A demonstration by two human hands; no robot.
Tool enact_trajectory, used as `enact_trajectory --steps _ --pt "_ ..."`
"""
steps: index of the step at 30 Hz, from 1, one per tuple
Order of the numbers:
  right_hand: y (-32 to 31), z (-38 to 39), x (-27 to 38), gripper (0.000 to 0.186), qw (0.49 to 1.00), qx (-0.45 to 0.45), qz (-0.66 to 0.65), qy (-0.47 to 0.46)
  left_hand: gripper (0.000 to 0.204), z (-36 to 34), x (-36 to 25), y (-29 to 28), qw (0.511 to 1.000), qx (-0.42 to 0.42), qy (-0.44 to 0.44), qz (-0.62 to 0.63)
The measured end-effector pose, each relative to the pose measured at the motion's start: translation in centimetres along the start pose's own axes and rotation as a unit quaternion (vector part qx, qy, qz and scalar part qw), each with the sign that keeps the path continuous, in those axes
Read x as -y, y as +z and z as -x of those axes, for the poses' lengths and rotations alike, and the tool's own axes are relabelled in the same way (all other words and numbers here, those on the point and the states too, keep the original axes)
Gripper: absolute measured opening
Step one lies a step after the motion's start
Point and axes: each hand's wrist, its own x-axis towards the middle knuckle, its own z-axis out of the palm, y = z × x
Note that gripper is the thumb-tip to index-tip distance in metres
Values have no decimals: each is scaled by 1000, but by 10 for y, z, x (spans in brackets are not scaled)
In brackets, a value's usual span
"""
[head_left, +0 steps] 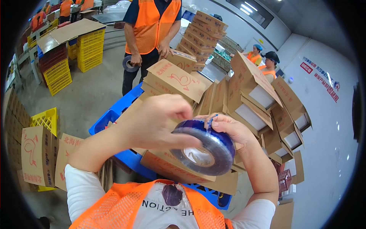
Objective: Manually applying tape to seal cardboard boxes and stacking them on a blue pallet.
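Note:
A large roll of clear, blue-tinted packing tape (213,154) is in front of my chest, its pale cardboard core facing me. My right hand (232,131) grips the roll's right side, the thumb beside a crumpled loose end of tape (209,124) on the rim. Slightly blurred, my left hand (160,120) is at the roll's left edge. Its thumb stretches across the roll's face, while the fingers curl above, apart from the thumb. Whether it touches the roll I cannot tell. Below and behind the roll lie brown cardboard cartons (167,166) on a blue pallet (131,162).
Across the cartons stands a person in an orange vest (152,26), holding another tape roll (130,64). Open-ended cartons (255,95) are piled at the right. Yellow crates (90,49) stand at the far left, with more cartons (36,156) at the near left.

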Motion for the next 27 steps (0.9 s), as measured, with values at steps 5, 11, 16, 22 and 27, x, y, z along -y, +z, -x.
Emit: enact_trajectory --steps 5,11,16,22,27 --pt "9 -10 10 25 997 5 29 66 29 -32 -9 18 991 71 -81 -74" --pt "19 5 9 100 982 1 187 12 24 -22 18 17 976 2 -179 127" --pt "4 19 -6 96 992 -29 112 46 26 -10 37 23 937 1 -226 266" --pt "5 19 4 104 977 -54 187 86 22 34 69 66 840 -54 -296 452" --pt "-6 17 -17 111 968 15 251 -1 20 53 93 77 739 -186 -328 558"
